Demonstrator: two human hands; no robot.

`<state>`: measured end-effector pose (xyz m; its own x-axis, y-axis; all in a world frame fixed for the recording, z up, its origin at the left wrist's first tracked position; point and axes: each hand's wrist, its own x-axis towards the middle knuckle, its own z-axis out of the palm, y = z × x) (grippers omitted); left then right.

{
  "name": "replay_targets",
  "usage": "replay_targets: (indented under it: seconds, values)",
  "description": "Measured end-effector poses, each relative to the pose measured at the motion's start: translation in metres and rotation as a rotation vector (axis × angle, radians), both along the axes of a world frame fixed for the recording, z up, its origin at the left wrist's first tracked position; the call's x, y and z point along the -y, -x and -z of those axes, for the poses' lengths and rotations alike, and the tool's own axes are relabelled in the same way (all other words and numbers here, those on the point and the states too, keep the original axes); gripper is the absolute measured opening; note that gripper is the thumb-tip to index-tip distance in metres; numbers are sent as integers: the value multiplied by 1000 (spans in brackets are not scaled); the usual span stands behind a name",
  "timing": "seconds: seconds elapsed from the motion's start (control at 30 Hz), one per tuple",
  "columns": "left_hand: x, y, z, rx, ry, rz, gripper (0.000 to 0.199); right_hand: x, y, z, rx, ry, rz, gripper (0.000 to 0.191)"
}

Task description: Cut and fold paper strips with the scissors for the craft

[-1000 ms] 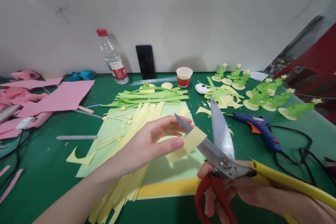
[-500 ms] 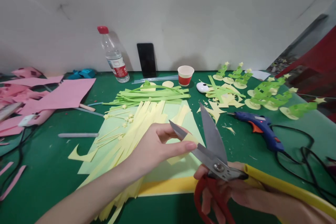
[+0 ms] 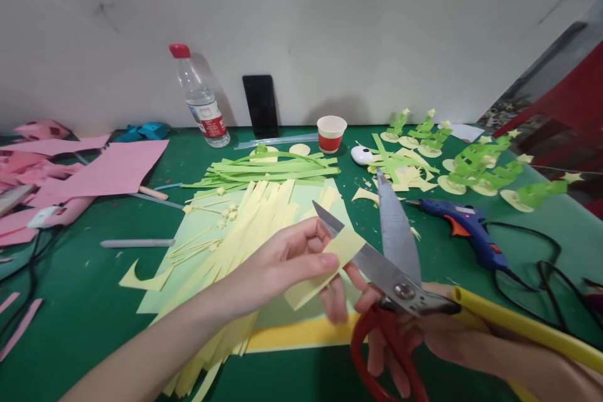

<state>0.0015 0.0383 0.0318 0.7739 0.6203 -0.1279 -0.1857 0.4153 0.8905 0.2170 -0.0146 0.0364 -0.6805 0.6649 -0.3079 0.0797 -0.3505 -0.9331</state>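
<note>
My left hand (image 3: 301,257) pinches a pale yellow paper piece (image 3: 325,267) between thumb and fingers, over the light green sheet. My right hand (image 3: 400,339) is wrapped round the large scissors (image 3: 404,291), which have one red handle and one yellow one. Their blades stand wide apart, and the lower blade runs behind the paper piece. Beneath and left of my hands lies a bundle of pale yellow strips (image 3: 254,213). Small paper stars (image 3: 230,212) rest beside that bundle.
Behind stand a bottle (image 3: 207,116), a phone (image 3: 261,105) and a paper cup (image 3: 331,134). Green strips (image 3: 277,169) lie before them. On the right are a blue glue gun (image 3: 464,226) with its cord and green paper plants (image 3: 480,166). Pink paper (image 3: 113,166) covers the left.
The yellow paper piece has turned and shows more of its surface. The scissors have shifted slightly right, blades still apart. My left hand's lower fingers have come into view.
</note>
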Motion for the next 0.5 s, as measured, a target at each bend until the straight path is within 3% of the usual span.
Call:
replay_targets:
  seconds: [0.17,0.27,0.4,0.5]
  values:
    - [0,4,-4,-48,82,122,9,-2,0,0,-135,223,-76,33]
    - [1,6,-8,-188,48,110,11,-2,-3,0,-148,222,-86,31]
    - [2,5,-13,-242,-126,73,33,-2,-2,0,-104,154,-65,23]
    - [2,5,-15,-287,-170,50,33,0,2,0,-69,158,-12,24]
